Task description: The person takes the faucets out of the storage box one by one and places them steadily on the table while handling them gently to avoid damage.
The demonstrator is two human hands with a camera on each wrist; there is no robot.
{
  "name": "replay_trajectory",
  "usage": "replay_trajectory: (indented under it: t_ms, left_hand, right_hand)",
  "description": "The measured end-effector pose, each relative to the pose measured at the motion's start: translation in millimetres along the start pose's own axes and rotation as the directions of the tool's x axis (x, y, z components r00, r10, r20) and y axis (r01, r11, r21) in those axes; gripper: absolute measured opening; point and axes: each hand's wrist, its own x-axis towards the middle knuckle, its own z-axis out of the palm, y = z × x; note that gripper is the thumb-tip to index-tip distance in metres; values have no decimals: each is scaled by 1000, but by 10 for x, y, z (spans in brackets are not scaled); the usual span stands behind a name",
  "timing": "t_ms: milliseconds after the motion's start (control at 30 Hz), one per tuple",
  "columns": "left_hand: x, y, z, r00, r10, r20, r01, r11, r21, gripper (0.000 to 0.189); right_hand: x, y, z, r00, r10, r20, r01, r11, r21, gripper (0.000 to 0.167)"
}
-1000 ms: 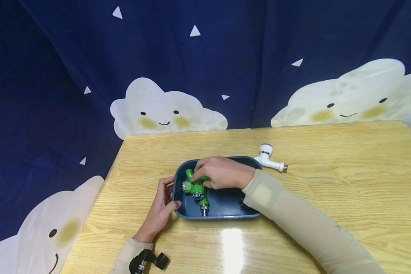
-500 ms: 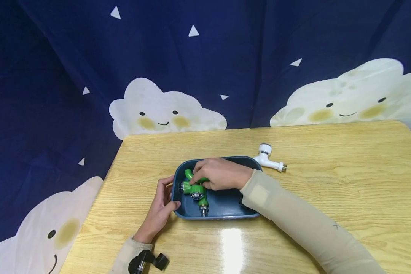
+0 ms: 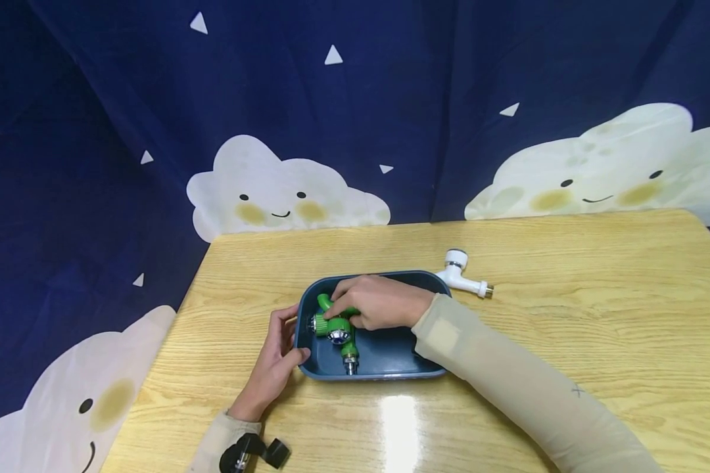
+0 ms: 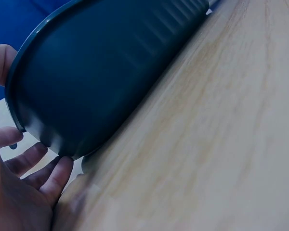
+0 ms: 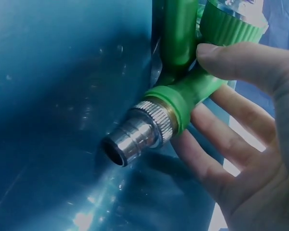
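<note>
A dark blue plastic basin (image 3: 390,376) sits on the table, its left end held by my left hand (image 3: 275,364). The left thumb lies over the rim, and the fingers are against the outer wall, as the left wrist view also shows. Inside the basin, my right hand (image 3: 378,302) grips a green tap (image 5: 204,89) with a ribbed metal nozzle (image 5: 135,134); thumb and fingers are on opposite sides of its body. Two green knobs with chrome caps lie close together at the basin's left end, partly under the right hand. Which knob belongs to the held tap is hard to tell.
A white tap (image 3: 464,279) lies on the wooden table (image 3: 568,295) just behind the basin's back right corner. Beyond the table's back edge hangs a dark blue curtain (image 3: 307,85) with clouds on it. A black strap device (image 3: 251,453) is on the left wrist.
The head view has shifted very slightly. The right index finger reaches a little further over the green knobs; both hands otherwise keep their hold.
</note>
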Motion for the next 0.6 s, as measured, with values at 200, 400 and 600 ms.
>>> replay_trajectory:
  t_ms: [200, 400, 600]
  left_hand:
    - [4, 0, 2, 1000, 0, 2, 0, 1000, -6, 72]
    - [9, -5, 2, 1000, 2, 7, -2, 1000, -16, 72]
    - [4, -20, 0, 1000, 3, 4, -3, 1000, -13, 72]
  right_hand:
    - [-13, -1, 5, 1000, -7, 8, 7, 1000, -6, 46]
    - [-12, 6, 21, 1000, -15, 3, 15, 1000, -12, 45]
    - [-4, 8, 31, 1000, -15, 2, 15, 1000, -12, 44]
